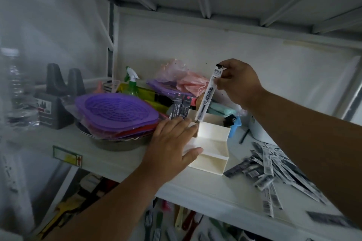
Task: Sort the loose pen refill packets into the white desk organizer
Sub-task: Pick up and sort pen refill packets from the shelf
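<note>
A white stepped desk organizer (212, 144) stands on the shelf. My left hand (172, 145) rests against its left side with straight fingers, thumb across the front. My right hand (238, 82) pinches the top of a long white refill packet (208, 94), held nearly upright, its lower end at the rim of the organizer's tall back compartment. Two dark packets (181, 108) stand in the back left compartment. A heap of loose refill packets (268, 170) lies on the shelf to the right of the organizer.
Purple mesh lids (117, 113) sit stacked on a metal bowl (117, 144) left of the organizer. A green spray bottle (132, 82), pink bags (186, 78) and a blue item (235, 126) crowd the back. The white shelf edge (195, 191) runs below; more items lie underneath.
</note>
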